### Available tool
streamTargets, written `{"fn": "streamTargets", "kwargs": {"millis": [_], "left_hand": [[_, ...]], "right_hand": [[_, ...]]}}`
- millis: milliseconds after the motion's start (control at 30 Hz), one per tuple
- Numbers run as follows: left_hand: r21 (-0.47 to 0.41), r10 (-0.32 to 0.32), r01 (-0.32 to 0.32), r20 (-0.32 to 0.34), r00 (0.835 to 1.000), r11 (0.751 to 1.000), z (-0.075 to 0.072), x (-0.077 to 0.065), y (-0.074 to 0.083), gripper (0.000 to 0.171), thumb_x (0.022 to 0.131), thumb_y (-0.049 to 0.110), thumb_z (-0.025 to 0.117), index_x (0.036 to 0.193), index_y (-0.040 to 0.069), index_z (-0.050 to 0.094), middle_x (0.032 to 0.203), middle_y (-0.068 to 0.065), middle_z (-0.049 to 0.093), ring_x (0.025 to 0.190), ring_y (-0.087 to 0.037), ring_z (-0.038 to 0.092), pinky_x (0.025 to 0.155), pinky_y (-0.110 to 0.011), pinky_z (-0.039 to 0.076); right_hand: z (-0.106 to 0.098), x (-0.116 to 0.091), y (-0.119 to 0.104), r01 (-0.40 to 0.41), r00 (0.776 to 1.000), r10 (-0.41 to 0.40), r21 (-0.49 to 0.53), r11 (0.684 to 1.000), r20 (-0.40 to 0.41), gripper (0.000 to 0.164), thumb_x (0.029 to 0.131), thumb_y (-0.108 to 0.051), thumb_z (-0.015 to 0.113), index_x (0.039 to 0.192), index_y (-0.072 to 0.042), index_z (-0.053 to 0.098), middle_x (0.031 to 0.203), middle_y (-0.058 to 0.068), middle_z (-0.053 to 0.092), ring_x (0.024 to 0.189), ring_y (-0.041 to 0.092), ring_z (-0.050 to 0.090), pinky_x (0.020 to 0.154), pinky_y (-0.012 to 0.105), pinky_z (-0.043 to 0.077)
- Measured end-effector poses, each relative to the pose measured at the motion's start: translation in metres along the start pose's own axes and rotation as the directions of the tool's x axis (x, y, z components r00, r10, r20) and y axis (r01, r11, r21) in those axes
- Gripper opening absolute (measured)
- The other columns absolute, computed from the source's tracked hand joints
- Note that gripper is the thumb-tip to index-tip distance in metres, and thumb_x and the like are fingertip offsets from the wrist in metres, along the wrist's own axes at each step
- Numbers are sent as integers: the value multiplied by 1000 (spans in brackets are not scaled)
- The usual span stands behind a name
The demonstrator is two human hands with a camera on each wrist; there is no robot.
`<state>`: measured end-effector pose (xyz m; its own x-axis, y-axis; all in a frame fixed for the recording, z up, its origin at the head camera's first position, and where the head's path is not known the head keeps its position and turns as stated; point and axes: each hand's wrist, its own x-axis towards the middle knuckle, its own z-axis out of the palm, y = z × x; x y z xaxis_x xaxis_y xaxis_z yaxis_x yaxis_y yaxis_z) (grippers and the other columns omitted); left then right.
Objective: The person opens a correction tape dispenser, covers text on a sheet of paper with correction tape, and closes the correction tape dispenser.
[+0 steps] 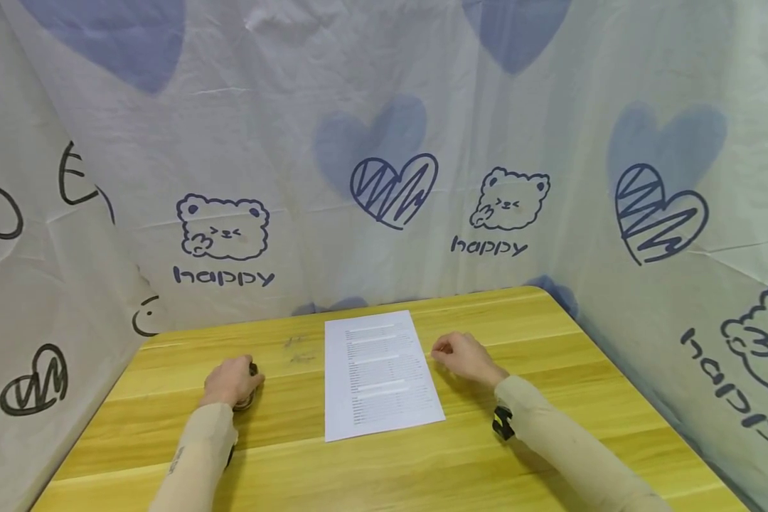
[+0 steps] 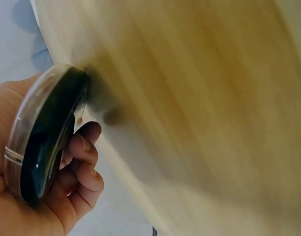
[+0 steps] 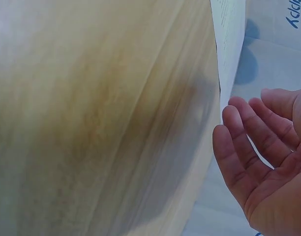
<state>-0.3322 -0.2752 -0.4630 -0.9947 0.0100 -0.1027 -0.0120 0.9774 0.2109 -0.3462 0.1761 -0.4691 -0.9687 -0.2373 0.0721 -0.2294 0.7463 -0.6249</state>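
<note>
My left hand is low over the left part of the table and grips a rounded, glossy object with a clear outer band and a dark face. Its kind cannot be told. In the left wrist view the object lies against the palm, its fingers curled beside it; from the head only dark bits of it show. A printed sheet of paper lies flat between the hands. Just right of its edge is my right hand, holding nothing, the fingers loosely bent in the right wrist view.
The yellow wood-grain table has a rounded far right corner. Small dark marks show on its surface left of the paper. White curtains printed with hearts and bears hang close behind and along both sides.
</note>
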Motion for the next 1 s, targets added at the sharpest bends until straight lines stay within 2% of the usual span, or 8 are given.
{"fn": "streamTargets", "kwargs": {"millis": [133, 233, 333, 400, 567, 767, 900, 1000], "left_hand": [[-33, -9, 9, 4, 1000, 999, -2, -2, -3, 48, 96, 29, 63, 119, -12, 55, 100, -29, 62, 74, -30, 58, 58, -38, 45], [-56, -27, 27, -3, 1000, 998, -4, -5, -6, 37, 95, 30, 63, 99, -6, 61, 100, -29, 58, 67, -26, 52, 54, -35, 40], [-70, -50, 50, 3, 999, 996, -4, -7, -8, 35, 95, 33, 63, 82, 0, 62, 96, -26, 58, 59, -22, 49, 49, -32, 39], [-70, -60, 60, 9, 998, 996, -4, -9, -10, 34, 95, 32, 63, 82, 1, 62, 89, -22, 59, 58, -20, 48, 49, -32, 39], [-52, -52, 52, -10, 999, 997, -4, -13, -12, 30, 97, 28, 61, 95, -2, 63, 79, -14, 61, 64, -25, 54, 57, -43, 43], [-68, -56, 56, -8, 998, 996, -7, -14, -6, 27, 99, 25, 57, 92, 0, 63, 76, -14, 61, 65, -27, 56, 56, -43, 44], [-60, -78, 77, -14, 997, 995, -6, -12, -1, 35, 100, 31, 53, 83, 3, 63, 76, -16, 61, 66, -29, 56, 57, -45, 45], [-41, -76, 75, -37, 996, 996, -3, -10, 6, 43, 101, 37, 51, 74, 5, 62, 91, -26, 62, 80, -40, 57, 63, -53, 48]], "right_hand": [[-1, 2, 0, -17, 1000, 16, -10, 1000, -14, 13, 95, -20, 65, 98, -12, 74, 84, 0, 71, 64, 11, 60, 58, 26, 48], [-1, 4, 0, -29, 999, 28, -5, 1000, -20, 14, 95, -21, 65, 99, -11, 74, 86, 0, 71, 66, 12, 61, 60, 26, 49], [0, 4, -1, -30, 999, 30, 6, 1000, -19, 13, 95, -20, 65, 98, -11, 74, 86, 2, 72, 67, 13, 62, 60, 26, 49], [1, 4, 0, -25, 1000, 25, 10, 1000, -14, 12, 95, -20, 65, 97, -11, 74, 86, 2, 72, 66, 11, 61, 60, 26, 49], [2, 3, 0, -11, 1000, 11, 15, 1000, -10, 12, 94, -20, 65, 95, -12, 74, 84, 1, 72, 65, 10, 59, 60, 26, 49], [-1, 2, 0, -31, 999, 32, 14, 999, -23, 13, 94, -20, 65, 98, -11, 74, 86, 0, 72, 66, 10, 60, 60, 26, 50], [-2, 2, 1, -27, 999, 25, -52, 998, -41, 14, 95, -21, 65, 100, -11, 75, 90, 0, 73, 68, 11, 61, 65, 29, 52], [-2, 2, 0, 1, 999, -9, -158, 987, -51, 19, 95, -22, 64, 107, -11, 74, 101, 3, 74, 81, 15, 66, 75, 34, 55]]}}
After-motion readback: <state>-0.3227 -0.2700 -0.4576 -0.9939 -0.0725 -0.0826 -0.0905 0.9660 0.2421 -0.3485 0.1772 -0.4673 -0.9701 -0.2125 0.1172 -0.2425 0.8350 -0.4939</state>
